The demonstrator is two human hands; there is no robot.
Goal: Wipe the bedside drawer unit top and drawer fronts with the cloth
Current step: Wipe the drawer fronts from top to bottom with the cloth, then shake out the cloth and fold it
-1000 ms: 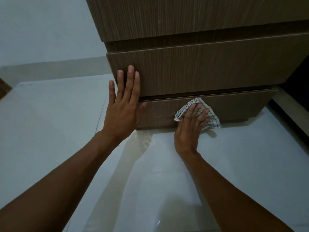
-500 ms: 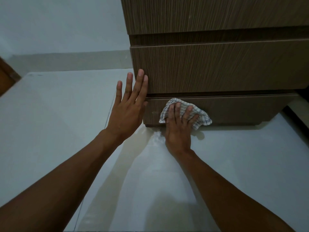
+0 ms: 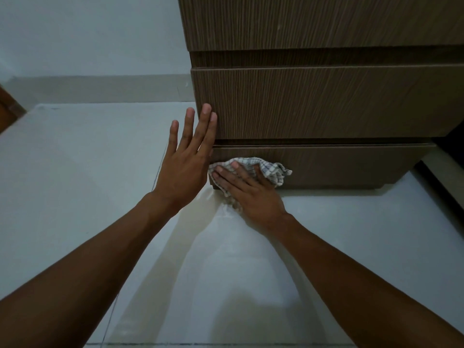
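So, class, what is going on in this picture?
A person is wiping a wooden bedside drawer unit. The right hand presses a checked cloth flat against the left end of the bottom drawer front. The left hand, open, braces against the unit's left corner by the middle drawer front.

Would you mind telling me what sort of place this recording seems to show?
Probably a room in a home, perhaps a bedroom: a brown wood-grain drawer unit stands on a pale glossy tiled floor by a plain light wall, and the right hand presses a checked cloth to its lowest drawer front.
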